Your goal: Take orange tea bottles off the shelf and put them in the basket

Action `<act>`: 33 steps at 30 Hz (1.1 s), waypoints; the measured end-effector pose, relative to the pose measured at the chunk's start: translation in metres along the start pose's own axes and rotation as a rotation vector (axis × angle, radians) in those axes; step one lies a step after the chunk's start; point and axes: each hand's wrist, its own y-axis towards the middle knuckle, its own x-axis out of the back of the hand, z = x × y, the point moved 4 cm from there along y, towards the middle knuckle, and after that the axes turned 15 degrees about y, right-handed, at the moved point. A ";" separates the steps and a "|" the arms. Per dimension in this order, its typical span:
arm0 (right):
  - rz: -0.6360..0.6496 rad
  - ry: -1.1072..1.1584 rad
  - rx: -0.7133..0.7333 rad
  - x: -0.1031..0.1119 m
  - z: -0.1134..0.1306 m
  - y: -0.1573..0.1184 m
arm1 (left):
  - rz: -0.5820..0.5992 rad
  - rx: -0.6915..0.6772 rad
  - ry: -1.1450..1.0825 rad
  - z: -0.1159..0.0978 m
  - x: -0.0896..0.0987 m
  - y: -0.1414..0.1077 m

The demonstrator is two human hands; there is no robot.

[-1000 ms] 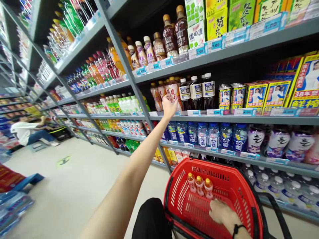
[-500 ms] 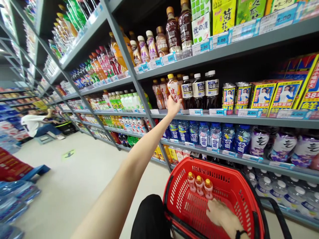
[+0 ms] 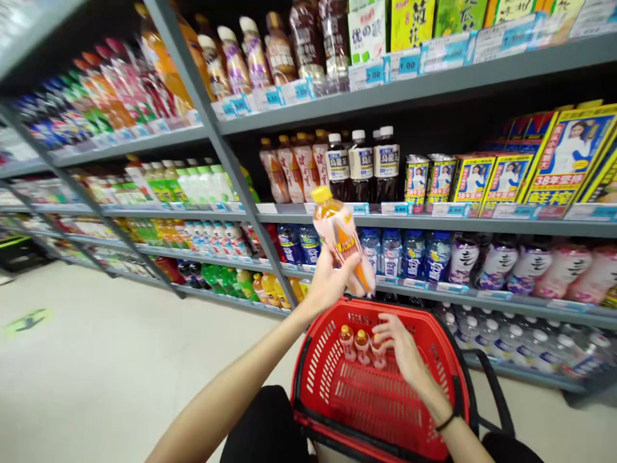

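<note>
My left hand [image 3: 332,275] is wrapped round a yellow-capped drink bottle [image 3: 341,235] with a pink-and-white label. The bottle tilts, its cap up and to the left, in front of the shelf and over the far rim of the red shopping basket [image 3: 376,399]. Three similar yellow-capped bottles [image 3: 362,347] stand in a row inside the basket at its far left. My right hand [image 3: 398,341], with a dark band on its wrist, hovers above the basket beside the rightmost of them. Its fingers are apart and partly cover that bottle.
More bottles of the same drink [image 3: 292,168] stand on the shelf, left of dark tea bottles [image 3: 361,164]. Yellow juice cartons [image 3: 475,180] sit farther right. Blue drink bottles [image 3: 414,254] fill the shelf below. A black basket handle [image 3: 496,392] sticks out at the right.
My left hand has brought the bottle off the shelf, down toward the basket. My right hand has risen from inside the basket with its fingers spread. The view has turned right.
</note>
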 end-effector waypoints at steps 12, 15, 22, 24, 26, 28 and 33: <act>-0.237 0.696 -0.494 -0.024 -0.040 -0.013 | 0.394 0.386 -0.290 0.104 -0.079 -0.118; -0.209 0.711 -0.530 -0.027 -0.053 -0.012 | 0.394 0.295 -0.265 0.106 -0.066 -0.119; -0.118 0.696 -0.592 -0.039 -0.069 -0.012 | 0.210 0.013 -0.048 0.093 -0.029 -0.110; -0.112 0.695 -0.589 -0.041 -0.073 -0.014 | 0.248 -0.018 -0.057 0.088 -0.028 -0.111; -0.116 0.683 -0.585 -0.039 -0.075 -0.015 | 0.290 -0.034 -0.071 0.083 -0.030 -0.114; -0.141 0.657 -0.583 -0.037 -0.075 -0.016 | 0.303 -0.050 -0.041 0.079 -0.033 -0.117; -0.225 0.571 -0.368 -0.034 -0.062 -0.016 | 0.137 -0.073 0.134 0.078 -0.032 -0.119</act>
